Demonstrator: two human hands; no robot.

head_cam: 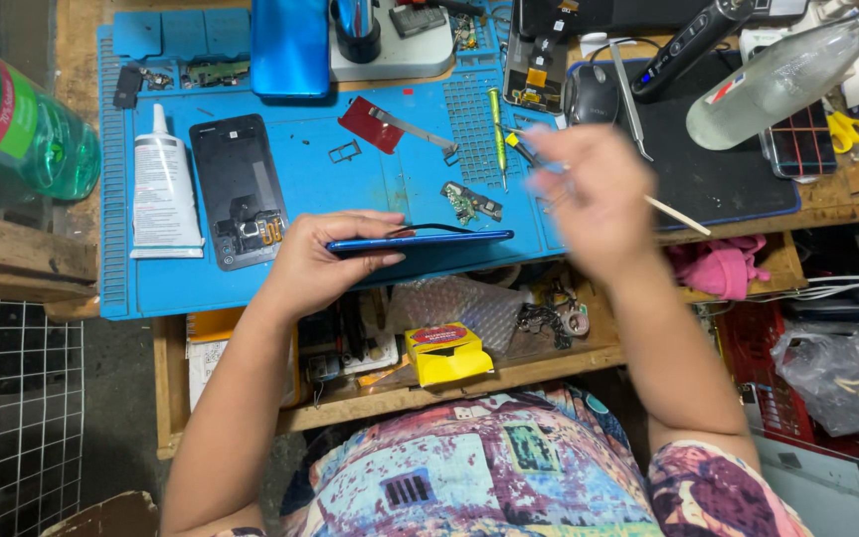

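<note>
My left hand [325, 261] grips a blue phone [420, 242] by its left end and holds it edge-on over the front of the blue work mat [400, 184]. A thin dark cable arcs along the phone's top edge. My right hand [599, 199] is blurred with motion to the right of the phone and holds a thin wooden stick [678, 216] that pokes out to the right. An opened black phone body [239, 189] lies on the mat to the left. A small green circuit board [469, 203] lies just beyond the held phone.
A white glue tube [163, 184], a red pick [370, 123], a green screwdriver [497, 134] and another blue phone back [290, 45] lie on the mat. A clear bottle [777, 80], a mouse [589, 94] and scissors [847, 127] sit right. A yellow box [446, 350] rests in the drawer.
</note>
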